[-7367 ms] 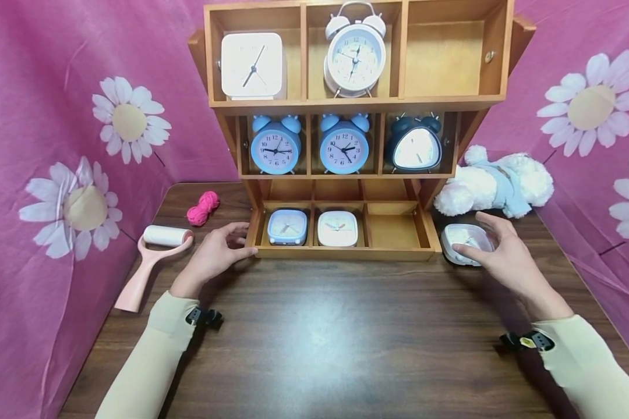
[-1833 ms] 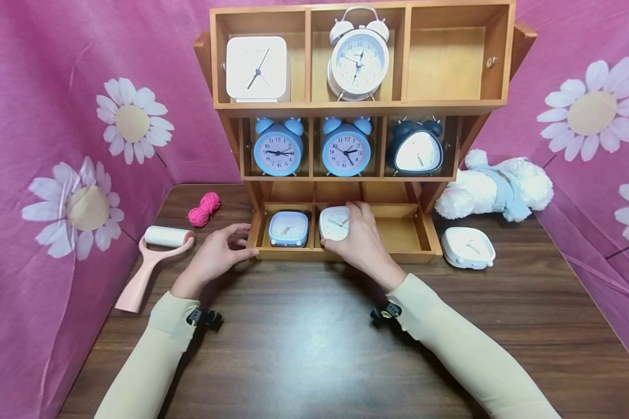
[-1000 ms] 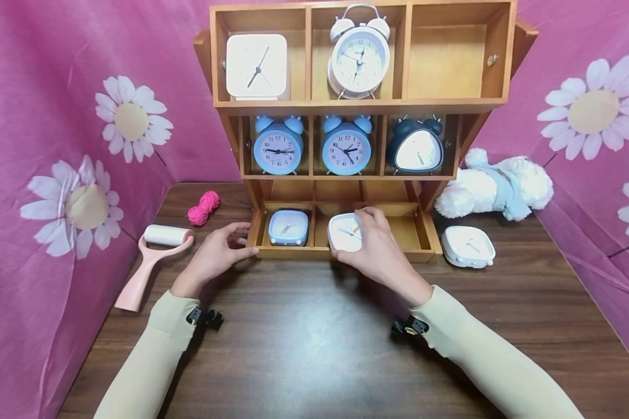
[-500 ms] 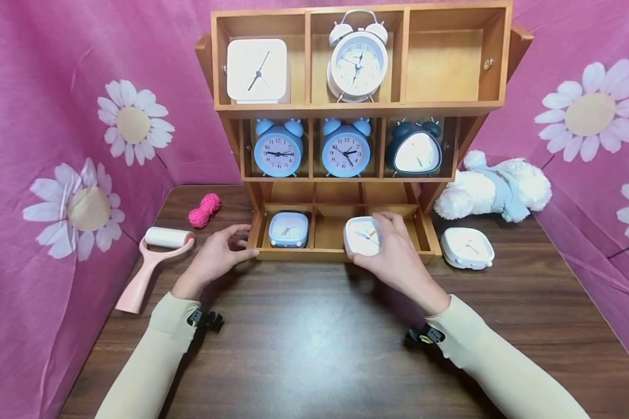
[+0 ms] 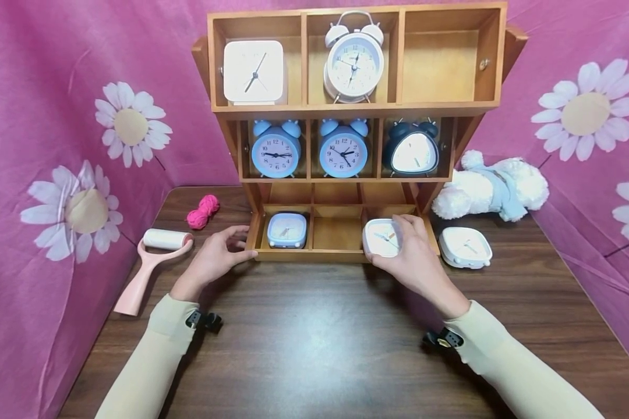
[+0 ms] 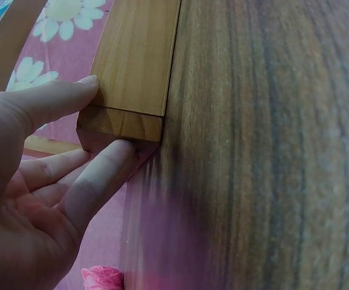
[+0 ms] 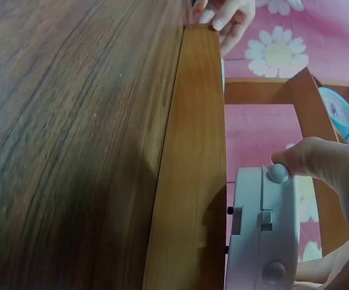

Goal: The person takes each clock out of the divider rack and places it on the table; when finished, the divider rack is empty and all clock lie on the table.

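Standing at the back of the dark-brown wood-grained surface (image 5: 314,326), an orange-brown three-tiered wooden shelf (image 5: 361,109) shows whole tiers only in the head view; the wrist views crop it to the lowest front rail (image 7: 189,139) and some panels. The person's left hand (image 5: 209,259) grips the shelf's lower left corner; the left wrist view adds the thumb tip at the rail's edge and a fingertip at its end. The right hand (image 5: 411,253) is clamped on a white plastic rounded-square clock (image 5: 381,235), at the right-hand compartment of the lowest tier; whether it rests on the floor there cannot be told. Only the head view gives the clock's dial, facing up toward the camera, about as wide as tall. The right wrist view instead gives its narrow side, turned toward the person, the long axis of that side running along the rail. Smaller details show clearly there: two round white knobs (image 7: 274,273), the thumb at one; a rectangular slider (image 7: 267,220) between; tiny black studs (image 7: 229,211) facing the rail.
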Action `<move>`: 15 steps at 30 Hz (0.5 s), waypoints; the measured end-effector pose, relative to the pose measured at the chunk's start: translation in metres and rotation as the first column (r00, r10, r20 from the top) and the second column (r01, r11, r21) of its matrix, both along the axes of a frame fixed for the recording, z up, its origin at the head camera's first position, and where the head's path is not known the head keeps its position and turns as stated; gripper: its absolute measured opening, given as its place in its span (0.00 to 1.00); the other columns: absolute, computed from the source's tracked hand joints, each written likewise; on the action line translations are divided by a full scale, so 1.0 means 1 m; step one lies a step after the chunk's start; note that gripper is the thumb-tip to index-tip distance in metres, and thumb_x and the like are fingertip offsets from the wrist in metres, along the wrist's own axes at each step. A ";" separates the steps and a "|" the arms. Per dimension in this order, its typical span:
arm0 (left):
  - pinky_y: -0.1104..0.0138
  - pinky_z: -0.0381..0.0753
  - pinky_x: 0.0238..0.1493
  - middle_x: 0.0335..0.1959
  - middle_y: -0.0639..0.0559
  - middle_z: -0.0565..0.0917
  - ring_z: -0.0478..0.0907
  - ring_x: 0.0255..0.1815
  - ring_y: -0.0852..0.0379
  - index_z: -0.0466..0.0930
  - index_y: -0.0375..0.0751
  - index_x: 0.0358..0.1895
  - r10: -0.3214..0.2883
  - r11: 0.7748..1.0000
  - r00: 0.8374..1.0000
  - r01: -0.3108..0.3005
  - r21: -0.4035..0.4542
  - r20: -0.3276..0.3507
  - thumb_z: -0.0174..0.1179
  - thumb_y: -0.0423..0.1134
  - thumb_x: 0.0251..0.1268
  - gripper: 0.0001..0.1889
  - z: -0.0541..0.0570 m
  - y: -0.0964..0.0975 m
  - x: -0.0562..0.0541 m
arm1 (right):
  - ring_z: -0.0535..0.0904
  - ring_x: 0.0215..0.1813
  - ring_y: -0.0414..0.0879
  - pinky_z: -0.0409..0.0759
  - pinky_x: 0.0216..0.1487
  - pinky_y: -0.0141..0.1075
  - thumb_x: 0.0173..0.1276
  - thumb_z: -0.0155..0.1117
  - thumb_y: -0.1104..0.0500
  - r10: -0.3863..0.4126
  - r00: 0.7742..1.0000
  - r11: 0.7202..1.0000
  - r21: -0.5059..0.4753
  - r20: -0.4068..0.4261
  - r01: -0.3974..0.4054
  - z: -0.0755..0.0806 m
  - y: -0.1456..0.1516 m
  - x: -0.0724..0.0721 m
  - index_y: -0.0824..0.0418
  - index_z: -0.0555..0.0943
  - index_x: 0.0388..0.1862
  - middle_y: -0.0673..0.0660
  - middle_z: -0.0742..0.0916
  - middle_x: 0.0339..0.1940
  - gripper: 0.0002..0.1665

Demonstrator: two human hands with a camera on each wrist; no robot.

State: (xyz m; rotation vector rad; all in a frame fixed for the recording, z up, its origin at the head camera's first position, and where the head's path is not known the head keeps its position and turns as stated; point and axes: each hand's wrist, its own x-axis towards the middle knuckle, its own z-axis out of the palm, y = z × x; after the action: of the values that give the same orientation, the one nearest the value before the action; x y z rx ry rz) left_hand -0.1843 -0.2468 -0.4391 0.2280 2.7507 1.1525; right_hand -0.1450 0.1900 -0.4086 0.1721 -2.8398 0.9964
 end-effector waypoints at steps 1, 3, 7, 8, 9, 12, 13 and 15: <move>0.42 0.86 0.65 0.60 0.34 0.92 0.90 0.65 0.37 0.74 0.39 0.81 0.000 1.000 1.000 0.000 0.000 0.000 0.76 0.46 0.74 0.37 0.000 0.000 0.000 | 0.72 0.76 0.68 0.75 0.73 0.65 0.62 0.86 0.49 0.003 1.000 1.000 0.003 -0.003 -0.003 0.000 0.002 0.000 0.73 0.68 0.84 0.73 0.71 0.80 0.59; 0.43 0.86 0.64 0.60 0.34 0.92 0.90 0.65 0.37 0.74 0.39 0.81 0.000 1.000 1.000 0.000 0.002 0.001 0.76 0.46 0.74 0.37 0.000 0.000 0.000 | 0.72 0.76 0.68 0.74 0.75 0.65 0.62 0.86 0.49 0.005 1.000 1.000 0.007 -0.008 -0.005 0.000 0.005 0.001 0.73 0.69 0.83 0.74 0.71 0.80 0.59; 0.44 0.86 0.63 0.60 0.34 0.93 0.90 0.64 0.37 0.75 0.39 0.81 0.000 1.000 1.000 0.000 0.005 0.003 0.76 0.46 0.74 0.37 0.000 0.000 0.000 | 0.72 0.77 0.70 0.73 0.76 0.67 0.62 0.86 0.49 0.000 1.000 1.000 0.010 0.002 0.000 0.001 0.013 0.003 0.74 0.67 0.84 0.75 0.70 0.81 0.60; 0.44 0.86 0.63 0.60 0.34 0.93 0.90 0.64 0.38 0.75 0.39 0.81 0.001 1.000 1.000 -0.001 0.005 0.004 0.76 0.46 0.74 0.37 0.000 0.000 0.000 | 0.72 0.76 0.71 0.73 0.75 0.68 0.62 0.86 0.49 -0.002 1.000 1.000 0.014 0.002 0.002 0.001 0.015 0.003 0.74 0.67 0.84 0.76 0.69 0.81 0.60; 0.44 0.86 0.63 0.60 0.34 0.93 0.90 0.64 0.38 0.75 0.39 0.81 0.002 1.000 1.000 -0.002 0.004 0.004 0.76 0.46 0.74 0.37 0.000 0.000 0.000 | 0.72 0.76 0.71 0.73 0.75 0.68 0.62 0.86 0.49 -0.003 1.000 1.000 0.017 0.001 0.003 0.001 0.016 0.003 0.74 0.67 0.84 0.76 0.69 0.81 0.60; 0.44 0.86 0.63 0.60 0.35 0.93 0.90 0.64 0.38 0.75 0.39 0.81 0.006 1.000 1.000 -0.006 0.002 0.005 0.76 0.46 0.74 0.37 -0.001 0.000 0.000 | 0.72 0.77 0.72 0.72 0.75 0.69 0.61 0.87 0.50 -0.007 1.000 1.000 0.020 -0.005 0.007 0.002 0.021 0.004 0.75 0.67 0.84 0.77 0.69 0.80 0.60; 0.44 0.86 0.63 0.59 0.35 0.93 0.90 0.64 0.38 0.75 0.39 0.81 0.006 1.000 1.000 -0.006 0.001 0.004 0.76 0.46 0.74 0.37 -0.001 -0.001 0.000 | 0.72 0.77 0.72 0.72 0.75 0.68 0.61 0.87 0.50 -0.009 1.000 1.000 0.019 -0.008 0.009 0.002 0.023 0.004 0.75 0.67 0.83 0.77 0.70 0.80 0.60; 0.43 0.86 0.64 0.59 0.35 0.93 0.90 0.64 0.38 0.75 0.39 0.81 0.009 1.000 1.000 -0.009 0.001 0.004 0.76 0.46 0.74 0.37 -0.001 -0.001 0.000 | 0.72 0.77 0.72 0.72 0.75 0.68 0.61 0.87 0.51 -0.012 1.000 1.000 0.015 -0.012 0.012 0.003 0.026 0.004 0.76 0.67 0.83 0.78 0.70 0.80 0.60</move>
State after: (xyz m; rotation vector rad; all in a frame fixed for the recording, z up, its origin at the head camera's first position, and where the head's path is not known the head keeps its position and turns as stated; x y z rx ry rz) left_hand -0.1845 -0.2475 -0.4402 0.2138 2.7510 1.1549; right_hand -0.1405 0.2158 -0.4055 0.1620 -2.8346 0.9685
